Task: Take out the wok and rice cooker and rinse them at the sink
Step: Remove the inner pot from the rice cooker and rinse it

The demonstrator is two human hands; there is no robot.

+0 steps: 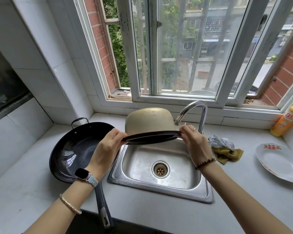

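I hold the rice cooker's inner pot point(149, 120) upside down above the steel sink point(159, 166), its beige bottom facing up and its dark rim toward me. My left hand point(107, 146) pinches the rim on the left, my right hand point(195, 142) pinches it on the right. The black wok point(71, 152) rests on the white counter left of the sink, its long handle point(102, 205) pointing toward me over the counter edge. The chrome faucet point(198, 112) curves behind the pot; no water runs from it.
A grey and yellow cloth point(225, 149) lies right of the sink. A white plate with red print point(277, 162) sits at the far right. An orange detergent bottle point(286, 120) stands by the window sill. A tiled wall rises on the left.
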